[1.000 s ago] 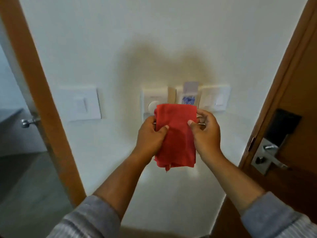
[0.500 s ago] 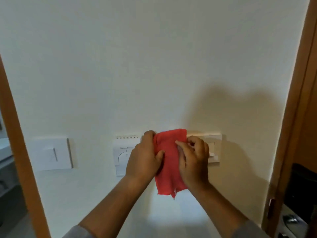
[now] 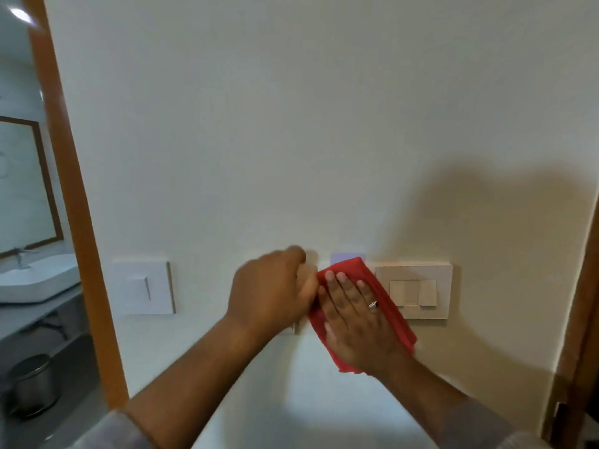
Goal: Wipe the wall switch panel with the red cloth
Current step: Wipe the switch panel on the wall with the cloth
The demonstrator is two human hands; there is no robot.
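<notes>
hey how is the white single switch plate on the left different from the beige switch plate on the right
The white square single-switch plate carries one narrow rocker; the beige rectangular switch plate is wider and shows several rockers. The white one stands clear of both hands; the beige one has the red cloth overlapping its left edge, pressed flat by the right hand. The left hand touches neither. Both plates are mounted on the same pale wall at about the same height.

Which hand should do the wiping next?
The right hand. It lies flat on the red cloth, pressing it to the wall beside the beige switch panel. The left hand is blurred, off the cloth.
</notes>
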